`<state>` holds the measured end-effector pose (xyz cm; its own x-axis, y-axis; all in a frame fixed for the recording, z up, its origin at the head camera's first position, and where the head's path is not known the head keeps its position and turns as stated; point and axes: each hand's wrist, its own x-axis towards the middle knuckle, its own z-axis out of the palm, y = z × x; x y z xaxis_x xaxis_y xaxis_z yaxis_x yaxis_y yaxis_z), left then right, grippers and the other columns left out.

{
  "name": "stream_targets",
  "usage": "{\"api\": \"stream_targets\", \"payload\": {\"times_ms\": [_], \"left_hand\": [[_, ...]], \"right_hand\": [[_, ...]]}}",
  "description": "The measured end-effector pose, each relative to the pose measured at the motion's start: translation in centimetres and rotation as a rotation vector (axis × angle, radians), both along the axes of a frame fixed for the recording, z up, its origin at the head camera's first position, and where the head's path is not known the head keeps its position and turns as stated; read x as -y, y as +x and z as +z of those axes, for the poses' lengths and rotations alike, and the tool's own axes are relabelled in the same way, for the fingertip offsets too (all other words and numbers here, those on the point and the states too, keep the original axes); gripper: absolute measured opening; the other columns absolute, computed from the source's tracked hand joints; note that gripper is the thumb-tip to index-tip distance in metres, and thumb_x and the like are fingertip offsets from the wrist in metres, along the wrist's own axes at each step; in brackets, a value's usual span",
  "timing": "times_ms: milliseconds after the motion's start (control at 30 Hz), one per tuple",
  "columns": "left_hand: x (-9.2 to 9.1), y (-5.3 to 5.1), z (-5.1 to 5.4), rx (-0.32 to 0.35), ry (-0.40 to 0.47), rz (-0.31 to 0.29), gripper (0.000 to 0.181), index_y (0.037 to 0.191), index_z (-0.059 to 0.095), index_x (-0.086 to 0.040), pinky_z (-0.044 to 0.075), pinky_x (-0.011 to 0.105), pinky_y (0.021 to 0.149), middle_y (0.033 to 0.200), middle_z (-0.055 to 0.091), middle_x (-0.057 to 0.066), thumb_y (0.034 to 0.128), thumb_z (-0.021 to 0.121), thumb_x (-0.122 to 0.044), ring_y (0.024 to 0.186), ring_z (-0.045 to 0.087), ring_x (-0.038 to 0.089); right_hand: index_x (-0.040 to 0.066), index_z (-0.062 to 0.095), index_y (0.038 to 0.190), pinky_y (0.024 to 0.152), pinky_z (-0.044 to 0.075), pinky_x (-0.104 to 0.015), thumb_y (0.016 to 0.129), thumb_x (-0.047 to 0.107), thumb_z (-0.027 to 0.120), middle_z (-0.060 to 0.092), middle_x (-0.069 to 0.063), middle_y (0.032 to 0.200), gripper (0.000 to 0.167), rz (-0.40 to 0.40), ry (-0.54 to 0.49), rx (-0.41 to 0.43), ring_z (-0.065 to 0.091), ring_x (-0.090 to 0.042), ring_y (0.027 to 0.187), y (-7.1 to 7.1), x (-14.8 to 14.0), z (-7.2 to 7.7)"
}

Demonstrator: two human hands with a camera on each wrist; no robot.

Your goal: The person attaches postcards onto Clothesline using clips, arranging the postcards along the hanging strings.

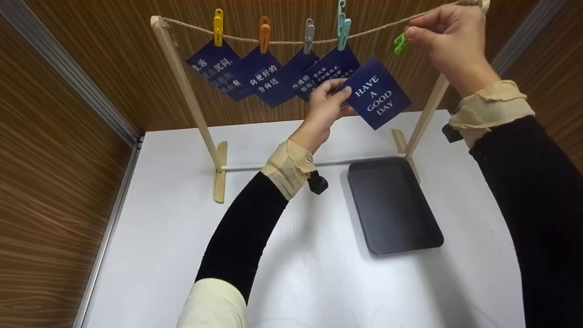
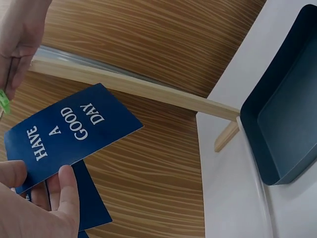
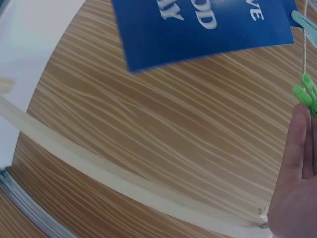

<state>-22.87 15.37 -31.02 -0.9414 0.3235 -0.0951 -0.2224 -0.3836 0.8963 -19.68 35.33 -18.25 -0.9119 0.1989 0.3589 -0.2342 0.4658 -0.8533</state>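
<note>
In the head view my left hand (image 1: 325,107) pinches the left corner of a dark blue card (image 1: 375,95) printed "HAVE A GOOD DAY". The left wrist view shows thumb and fingers on that same card (image 2: 74,134). Up at the right end of a twine line (image 1: 378,28), my right hand (image 1: 451,38) pinches a green clothespin (image 1: 400,43). In the right wrist view the green clothespin (image 3: 307,94) is at the fingertips beside the twine; whether its jaws are spread is hard to tell. The held card hangs below and left of the clothespin, apart from it.
Several blue cards hang from the twine by a yellow clothespin (image 1: 218,27), an orange clothespin (image 1: 264,34), a grey clothespin (image 1: 309,36) and light blue clothespins (image 1: 344,34). A wooden frame (image 1: 186,91) holds the twine. A dark tray (image 1: 396,207) lies on the white table (image 1: 173,237).
</note>
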Motion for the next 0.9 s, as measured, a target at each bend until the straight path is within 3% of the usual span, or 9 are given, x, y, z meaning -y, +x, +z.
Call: {"api": "stream_targets", "payload": {"times_ms": [233,333,500,667,900], "left_hand": [[-0.2,-0.5,0.3,-0.022,-0.011,0.035,0.023,0.122,0.062,-0.007,0.055,0.024,0.065,0.091,0.065,0.003,0.0985,0.062,-0.009,0.078,0.064,0.016],[-0.4,-0.7,0.5,-0.018,-0.009,0.043,0.022,0.12,0.063,-0.007,0.052,0.021,0.061,0.09,0.065,0.003,0.0985,0.062,-0.009,0.075,0.062,0.014],[-0.6,-0.8,0.7,-0.014,-0.022,0.049,0.021,0.12,0.064,-0.009,0.051,0.021,0.061,0.089,0.065,0.002,0.0987,0.062,-0.011,0.075,0.061,0.013],[-1.0,-1.0,0.8,-0.025,-0.023,0.066,0.021,0.119,0.065,-0.008,0.05,0.019,0.063,0.089,0.064,0.001,0.0986,0.062,-0.011,0.076,0.06,0.011],[-0.7,-1.7,1.0,-0.04,-0.001,0.08,0.022,0.12,0.064,-0.003,0.054,0.023,0.074,0.092,0.063,0.002,0.0988,0.061,-0.008,0.08,0.061,0.011]], "right_hand": [[0.01,0.075,0.106,0.095,0.049,-0.018,0.087,0.022,0.073,0.073,0.003,0.101,0.022,-0.027,0.056,0.065,0.066,-0.008,0.097,-0.5,0.8,1.2],[0.013,0.074,0.11,0.1,0.047,-0.019,0.087,0.026,0.071,0.07,0.006,0.103,0.026,-0.047,0.068,0.088,0.064,-0.007,0.099,-0.8,1.1,1.7],[0.02,0.073,0.115,0.1,0.044,-0.018,0.086,0.036,0.069,0.07,0.01,0.104,0.033,-0.114,0.138,0.112,0.059,-0.003,0.096,-1.2,1.0,2.4],[0.025,0.073,0.111,0.086,0.038,-0.02,0.086,0.042,0.073,0.065,0.019,0.091,0.03,-0.193,0.187,0.171,0.051,-0.001,0.088,-1.9,0.5,2.9],[0.026,0.073,0.111,0.084,0.037,-0.02,0.087,0.042,0.073,0.062,0.021,0.09,0.029,-0.193,0.223,0.197,0.05,0.0,0.088,-2.8,0.7,2.8]]}}
